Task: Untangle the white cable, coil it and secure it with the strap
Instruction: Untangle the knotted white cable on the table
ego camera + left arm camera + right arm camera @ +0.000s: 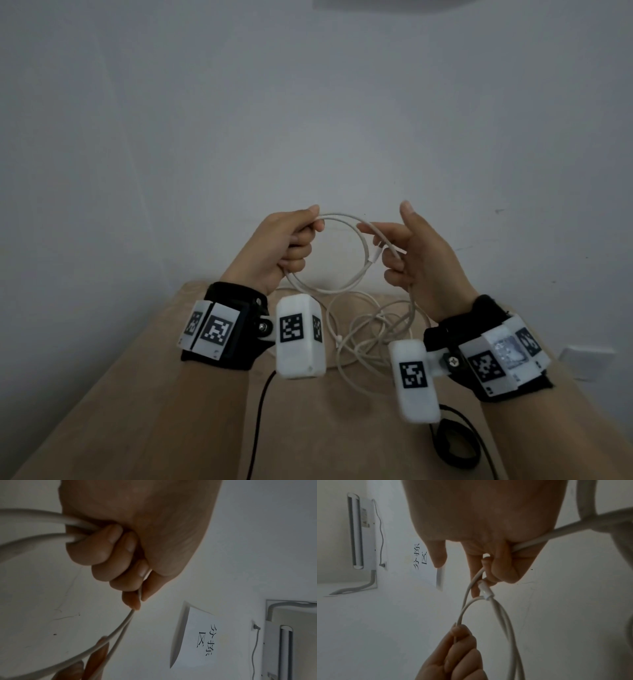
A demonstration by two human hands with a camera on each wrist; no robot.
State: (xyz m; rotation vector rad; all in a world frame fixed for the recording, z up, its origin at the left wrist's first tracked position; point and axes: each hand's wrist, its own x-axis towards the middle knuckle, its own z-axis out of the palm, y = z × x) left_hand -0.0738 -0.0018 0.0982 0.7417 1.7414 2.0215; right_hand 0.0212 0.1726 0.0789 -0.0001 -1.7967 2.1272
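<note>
I hold a loop of the white cable [346,219] up in the air between both hands, above the table. My left hand [296,240] grips two strands of the loop in a fist [109,555]. My right hand [402,246] curls its fingers round the opposite side [496,563], thumb sticking up. The cable's white plug [485,591] pokes out by the right fingers. Below, the rest of the cable lies as a loose tangle [371,329] on the table. A black loop, perhaps the strap [454,445], lies near the front right.
The tan table [154,394] stands against a plain white wall. Thin black leads [260,411] run from my wrist cameras. A white socket plate [582,363] sits on the wall at right. A paper sign [202,635] hangs higher on the wall.
</note>
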